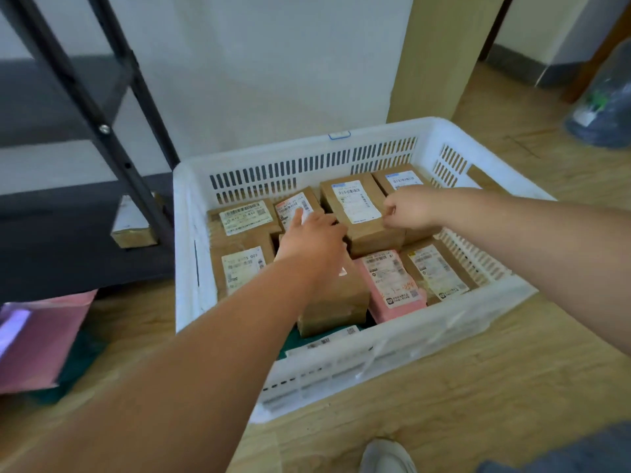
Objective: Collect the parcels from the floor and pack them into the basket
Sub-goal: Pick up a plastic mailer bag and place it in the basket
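Under the right hand [409, 208], which pinches it, a brown parcel [358, 213] rides high; left hand [314, 235] lies straight-fingered beside; it may tip.

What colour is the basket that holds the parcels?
The basket is white, seen best in the head view.

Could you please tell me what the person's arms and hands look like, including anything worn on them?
The left arm and right arm are bare, with no sleeves in view. The left hand and right hand wear no gloves, and no watch or bracelet shows at either wrist. Rings would be too small to rule out.
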A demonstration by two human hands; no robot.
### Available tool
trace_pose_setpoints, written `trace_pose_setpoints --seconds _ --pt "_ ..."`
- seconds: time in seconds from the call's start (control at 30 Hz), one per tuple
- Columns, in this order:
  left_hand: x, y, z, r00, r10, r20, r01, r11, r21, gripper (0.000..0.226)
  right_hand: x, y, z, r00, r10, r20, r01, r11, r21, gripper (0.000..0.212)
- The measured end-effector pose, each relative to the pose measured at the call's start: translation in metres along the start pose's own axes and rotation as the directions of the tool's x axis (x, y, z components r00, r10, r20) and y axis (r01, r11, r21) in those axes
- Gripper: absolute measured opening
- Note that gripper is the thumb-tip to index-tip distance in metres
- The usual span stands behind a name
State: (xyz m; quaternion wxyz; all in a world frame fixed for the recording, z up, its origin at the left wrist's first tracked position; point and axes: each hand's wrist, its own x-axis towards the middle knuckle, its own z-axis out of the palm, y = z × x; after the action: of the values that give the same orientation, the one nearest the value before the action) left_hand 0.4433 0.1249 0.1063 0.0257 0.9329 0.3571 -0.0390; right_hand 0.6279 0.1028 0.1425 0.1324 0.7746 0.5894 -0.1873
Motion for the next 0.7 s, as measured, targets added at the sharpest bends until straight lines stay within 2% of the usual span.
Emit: trace_pose_setpoints --seconds 0.1,0.23,0.4,0.57,0.7 --pt "-0.028 -0.025 -0.011 0.982 -0.139 -0.125 0.124 0.985 -0.122 0.047 -0.024 -0.028 -0.017 0.99 -0.045 -0.135 0.061 0.991 0.117 0.026" --pt "-0.082 -0.068 -0.022 0.907 -0.33 -0.262 0.275 0.935 -0.226 0.046 -0.043 -0.085 -0.026 0.961 -0.11 -0.253 0.161 0.969 0.189 0.02" --pt "-0.149 -0.116 -0.016 0.838 -0.498 -0.222 0.436 0.856 -0.277 0.045 -0.053 -0.169 -0.027 0.915 -0.248 -0.318 0.331 0.912 0.242 0.019" --pt "-0.214 -0.165 -0.002 0.769 -0.61 -0.19 0.553 0.785 -0.28 0.044 -0.066 -0.264 -0.002 0.853 -0.284 -0.437 0.461 0.803 0.379 0.021" --pt "-0.262 -0.212 0.028 0.638 -0.762 -0.106 0.721 0.641 -0.264 0.044 -0.067 -0.332 0.031 0.869 -0.341 -0.358 0.48 0.757 0.444 0.026"
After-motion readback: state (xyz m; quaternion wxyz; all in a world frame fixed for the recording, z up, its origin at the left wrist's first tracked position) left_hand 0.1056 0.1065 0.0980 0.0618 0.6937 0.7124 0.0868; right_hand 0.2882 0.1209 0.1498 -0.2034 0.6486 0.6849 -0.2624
